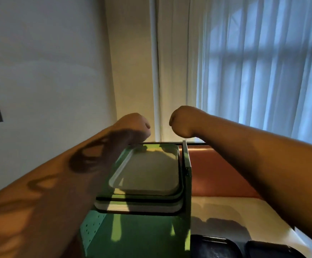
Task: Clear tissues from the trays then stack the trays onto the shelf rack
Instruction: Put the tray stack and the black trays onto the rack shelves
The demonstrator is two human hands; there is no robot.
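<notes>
Head view: both fists, left hand (135, 124) and right hand (182, 121), fingers curled empty above smooth rounded-rectangle trays (147, 172) on green metal rack (186, 164).

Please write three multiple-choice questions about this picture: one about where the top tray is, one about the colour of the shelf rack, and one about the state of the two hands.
1. Where does the top tray lie?
A. On a stack of trays on the shelf rack
B. On the white table
C. In the left hand

2. What colour is the shelf rack?
A. Red
B. Green
C. White

3. How are the left hand and right hand?
A. Both closed into fists, holding nothing visible
B. Both gripping a tray
C. One holding a tissue

Answers:
1 A: more tray edges show directly under it, inside the rack frame.
2 B: its frame and side panel are green.
3 A: both fists are raised above the rack's far end, clear of the trays.
</notes>
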